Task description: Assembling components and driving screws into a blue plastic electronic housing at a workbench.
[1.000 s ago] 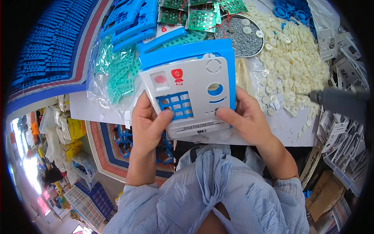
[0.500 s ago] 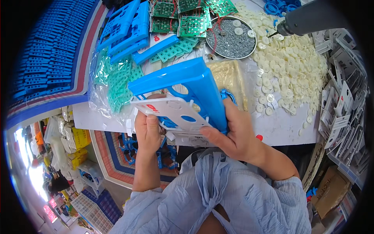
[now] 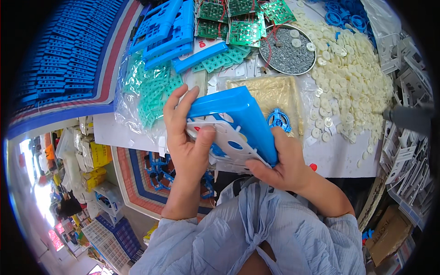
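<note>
White table (image 3: 343,160) lies beyond our grip. Between our hands: blue case (image 3: 256,121), white panel (image 3: 221,130). Right hand (image 3: 289,160) pinches both, long blue side slanting away-left; left hand (image 3: 184,142) touches panel, we can't tell how firmly.

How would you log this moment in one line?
left hand: touching white panel | right hand: holding blue housing | blue round part: just beyond right hand

Green circuit boards (image 3: 244,33) lie beside a dish (image 3: 293,74) of grey metal pieces (image 3: 286,55). Cream discs (image 3: 353,80) cover part of the white table (image 3: 339,160). A cardboard box (image 3: 389,236) sits lower right.
</note>
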`<action>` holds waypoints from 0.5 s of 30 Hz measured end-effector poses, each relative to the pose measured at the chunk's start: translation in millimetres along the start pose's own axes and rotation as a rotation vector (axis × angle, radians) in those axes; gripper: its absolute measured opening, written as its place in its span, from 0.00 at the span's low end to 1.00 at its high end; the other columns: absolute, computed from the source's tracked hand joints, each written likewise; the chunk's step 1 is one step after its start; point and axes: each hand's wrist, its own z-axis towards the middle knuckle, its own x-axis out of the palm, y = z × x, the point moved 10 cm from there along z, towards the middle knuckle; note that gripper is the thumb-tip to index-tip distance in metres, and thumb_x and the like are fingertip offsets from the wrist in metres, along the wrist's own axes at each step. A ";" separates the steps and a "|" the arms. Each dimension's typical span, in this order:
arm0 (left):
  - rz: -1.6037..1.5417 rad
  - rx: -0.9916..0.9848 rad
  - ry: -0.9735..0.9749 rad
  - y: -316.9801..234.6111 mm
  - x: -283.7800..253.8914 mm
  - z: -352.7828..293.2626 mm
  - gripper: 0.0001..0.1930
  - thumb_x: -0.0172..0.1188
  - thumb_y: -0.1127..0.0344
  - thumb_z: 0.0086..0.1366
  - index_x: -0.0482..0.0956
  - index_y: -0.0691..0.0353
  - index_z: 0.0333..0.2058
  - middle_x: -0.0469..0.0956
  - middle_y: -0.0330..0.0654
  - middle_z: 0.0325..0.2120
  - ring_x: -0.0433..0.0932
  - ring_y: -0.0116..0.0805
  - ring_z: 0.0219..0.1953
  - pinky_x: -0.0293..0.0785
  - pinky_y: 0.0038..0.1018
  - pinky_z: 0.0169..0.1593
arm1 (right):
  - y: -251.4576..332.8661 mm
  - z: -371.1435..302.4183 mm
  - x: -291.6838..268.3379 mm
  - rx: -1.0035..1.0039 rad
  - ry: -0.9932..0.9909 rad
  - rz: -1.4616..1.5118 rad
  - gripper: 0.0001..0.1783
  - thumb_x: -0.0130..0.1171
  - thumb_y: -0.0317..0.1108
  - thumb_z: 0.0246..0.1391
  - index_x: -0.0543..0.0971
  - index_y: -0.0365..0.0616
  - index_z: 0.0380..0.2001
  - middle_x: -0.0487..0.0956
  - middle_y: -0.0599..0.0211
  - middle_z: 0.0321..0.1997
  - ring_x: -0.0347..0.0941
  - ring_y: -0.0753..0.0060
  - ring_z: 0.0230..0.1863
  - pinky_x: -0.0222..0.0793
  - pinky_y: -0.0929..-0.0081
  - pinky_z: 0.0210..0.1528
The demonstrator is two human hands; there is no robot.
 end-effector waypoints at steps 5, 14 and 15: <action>0.123 0.011 -0.034 -6.2 0.4 0.3 0.38 0.73 0.58 0.61 0.68 0.62 0.67 0.62 0.52 0.65 0.65 0.43 0.65 0.66 0.36 0.65 | -0.6 4.1 -2.8 0.029 -0.006 0.019 0.22 0.70 0.43 0.59 0.73 0.36 0.40 0.79 0.52 0.24 0.79 0.55 0.22 0.71 0.66 0.24; -0.435 -0.210 -0.138 32.1 -6.1 7.1 0.46 0.68 0.40 0.62 0.61 0.67 0.68 0.73 0.49 0.55 0.77 0.42 0.55 0.77 0.37 0.58 | -8.0 7.1 -30.9 -0.024 -0.085 0.120 0.20 0.70 0.41 0.58 0.75 0.38 0.42 0.79 0.59 0.31 0.75 0.59 0.28 0.70 0.70 0.32; -0.666 -0.402 -0.029 62.1 -13.9 -1.1 0.48 0.63 0.34 0.63 0.60 0.68 0.68 0.75 0.49 0.54 0.79 0.42 0.53 0.78 0.37 0.58 | 0.1 9.2 -41.4 -0.114 -0.078 0.037 0.18 0.71 0.40 0.55 0.77 0.40 0.41 0.79 0.62 0.34 0.75 0.59 0.32 0.71 0.68 0.36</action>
